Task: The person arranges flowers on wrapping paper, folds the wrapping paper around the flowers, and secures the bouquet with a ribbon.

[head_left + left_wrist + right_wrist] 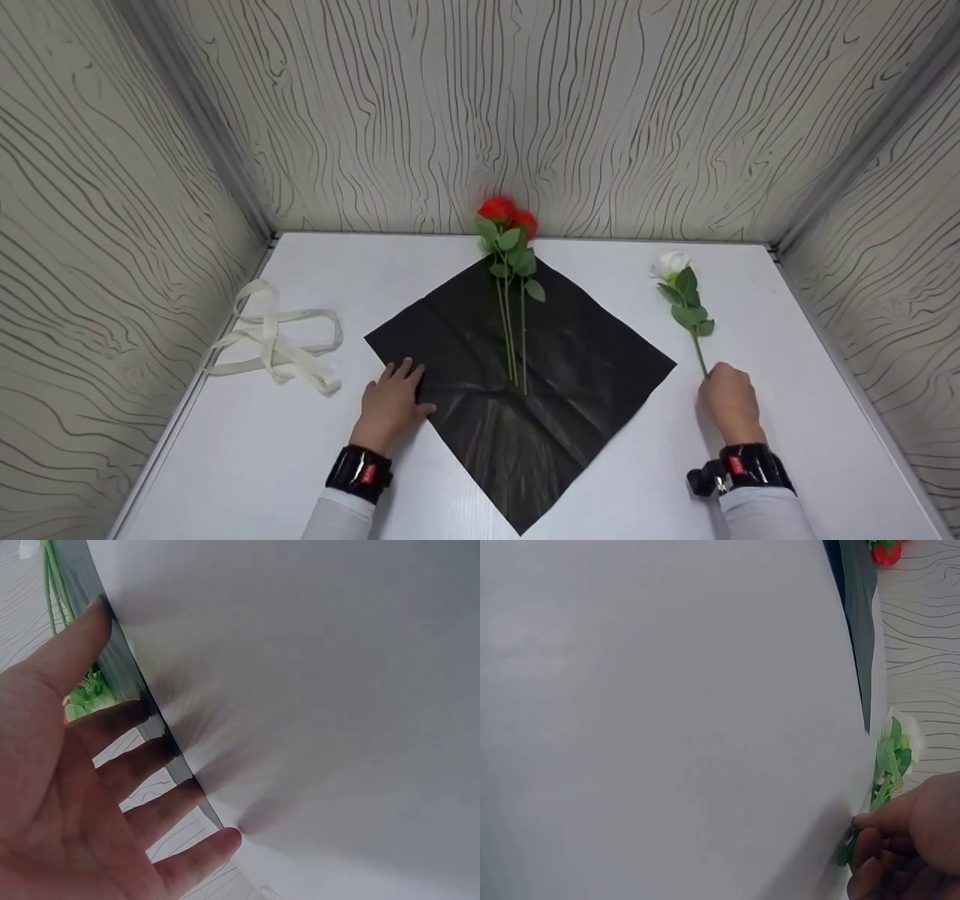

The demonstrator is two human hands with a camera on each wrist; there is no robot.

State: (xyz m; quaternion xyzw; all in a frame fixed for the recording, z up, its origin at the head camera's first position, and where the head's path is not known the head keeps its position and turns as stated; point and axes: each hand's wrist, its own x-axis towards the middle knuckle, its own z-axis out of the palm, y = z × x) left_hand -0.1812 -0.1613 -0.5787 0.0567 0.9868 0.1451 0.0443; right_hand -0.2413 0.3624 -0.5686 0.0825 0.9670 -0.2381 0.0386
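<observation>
A black wrapping sheet [592,352] lies as a diamond on the white table. Red roses [496,208] rest on it, their heads past its far corner and their green stems running down to its middle. My left hand [388,405] rests at the sheet's left edge; in the left wrist view its spread fingertips [225,836] line that edge. At the right, my right hand [731,397] pinches the lower stem of a white rose [673,264], whose head points away from me. The right wrist view shows thumb and fingers curled at this stem, partly hiding it.
A cream ribbon [270,341] lies in loose loops on the table's left side. Wood-patterned panels [420,112] stand behind the white table [247,450] and on both sides. Black bands with cameras sit on both wrists.
</observation>
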